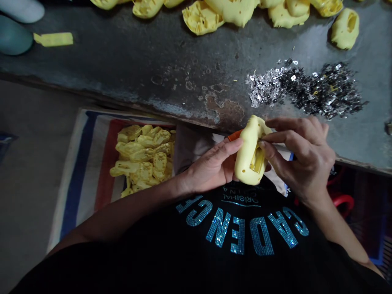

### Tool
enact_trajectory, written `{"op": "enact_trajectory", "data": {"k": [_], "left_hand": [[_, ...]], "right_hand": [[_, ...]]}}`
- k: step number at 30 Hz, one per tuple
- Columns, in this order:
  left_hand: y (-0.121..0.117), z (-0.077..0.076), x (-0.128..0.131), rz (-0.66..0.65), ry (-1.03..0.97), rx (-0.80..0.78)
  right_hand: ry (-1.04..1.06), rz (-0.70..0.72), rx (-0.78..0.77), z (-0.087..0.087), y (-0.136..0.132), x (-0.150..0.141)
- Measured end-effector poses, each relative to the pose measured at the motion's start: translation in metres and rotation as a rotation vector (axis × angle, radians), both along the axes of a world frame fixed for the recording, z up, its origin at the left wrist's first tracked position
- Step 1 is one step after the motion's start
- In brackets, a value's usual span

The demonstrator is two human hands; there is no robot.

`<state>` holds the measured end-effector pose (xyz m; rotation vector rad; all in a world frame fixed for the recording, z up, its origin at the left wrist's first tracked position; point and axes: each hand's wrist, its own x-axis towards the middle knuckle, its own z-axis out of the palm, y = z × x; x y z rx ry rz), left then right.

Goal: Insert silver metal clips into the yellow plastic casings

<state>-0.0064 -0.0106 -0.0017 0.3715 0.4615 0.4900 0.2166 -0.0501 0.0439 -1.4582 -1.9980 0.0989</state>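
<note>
A yellow moulded plastic shell [247, 153] with a rectangular slot in its face is held up in front of my chest, near the table's edge. My left hand [216, 163] grips it from the left side, thumb on top and fingers beneath. At the shell's right side is my right hand [301, 153], its thumb and index finger pinched at the upper end of the slot. A small dark piece seems to show between those fingertips, mostly hidden. Beyond my right hand, a heap of small shiny metal clips [318, 90] lies on the table.
The worn grey metal table [122, 69] has more yellow shells [235, 10] along its far side and a single shell [345, 29] at right. A yellow strip [55, 39] lies at left. Below, many yellow parts [147, 153] fill a container beside a striped sheet [76, 175].
</note>
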Motion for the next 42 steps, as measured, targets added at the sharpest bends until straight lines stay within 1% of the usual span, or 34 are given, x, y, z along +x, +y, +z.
{"op": "enact_trajectory", "data": {"k": [2, 5, 7, 9, 11, 12, 15, 17, 19, 21, 26, 29, 31, 35, 37, 39, 41, 42], "left_hand": [[0.002, -0.002, -0.002, -0.041, -0.030, -0.024], [0.006, -0.006, -0.005, -0.127, -0.102, -0.036], [0.007, -0.007, -0.006, -0.152, -0.127, -0.031], [0.007, -0.007, -0.007, -0.154, -0.127, -0.017], [0.005, -0.005, -0.006, -0.129, -0.095, 0.017], [0.003, -0.003, -0.005, -0.092, -0.060, 0.039], [-0.004, 0.001, -0.003, 0.078, 0.083, 0.110], [-0.008, 0.001, -0.003, 0.146, 0.171, 0.156], [-0.010, 0.001, -0.005, 0.162, 0.224, 0.209], [-0.011, 0.001, -0.010, 0.178, 0.247, 0.271], [-0.007, 0.012, -0.031, 0.156, 0.315, 0.449], [-0.004, 0.013, -0.044, 0.197, 0.417, 0.549], [-0.002, 0.007, -0.051, 0.222, 0.443, 0.578], [0.005, -0.015, -0.059, 0.290, 0.425, 0.572], [0.009, -0.026, -0.061, 0.369, 0.425, 0.514], [0.011, -0.036, -0.065, 0.466, 0.429, 0.426], [0.010, -0.045, -0.077, 0.551, 0.438, 0.344], [0.007, -0.050, -0.088, 0.597, 0.460, 0.312]], "right_hand": [[-0.020, 0.012, 0.045, 0.000, -0.002, 0.002], [0.004, 0.005, 0.092, 0.000, -0.005, 0.008], [0.018, -0.005, 0.095, 0.001, -0.005, 0.012], [0.029, 0.008, 0.060, 0.001, -0.002, 0.016], [0.082, 0.054, -0.023, 0.003, 0.004, 0.019], [0.124, 0.095, -0.078, 0.004, 0.008, 0.020], [0.233, 0.233, -0.229, 0.008, 0.022, 0.023], [0.230, 0.287, -0.265, 0.009, 0.030, 0.023], [0.196, 0.313, -0.257, 0.007, 0.036, 0.021], [0.189, 0.327, -0.215, 0.003, 0.039, 0.017], [0.273, 0.277, -0.077, -0.010, 0.041, -0.003], [0.261, 0.281, -0.017, -0.015, 0.050, -0.014], [0.218, 0.291, 0.016, -0.014, 0.060, -0.019], [0.114, 0.337, 0.061, -0.003, 0.077, -0.030], [0.082, 0.368, 0.068, 0.003, 0.085, -0.040], [0.052, 0.416, 0.041, 0.007, 0.097, -0.051], [0.011, 0.502, -0.041, 0.007, 0.120, -0.056], [-0.021, 0.523, -0.088, 0.006, 0.138, -0.056]]}}
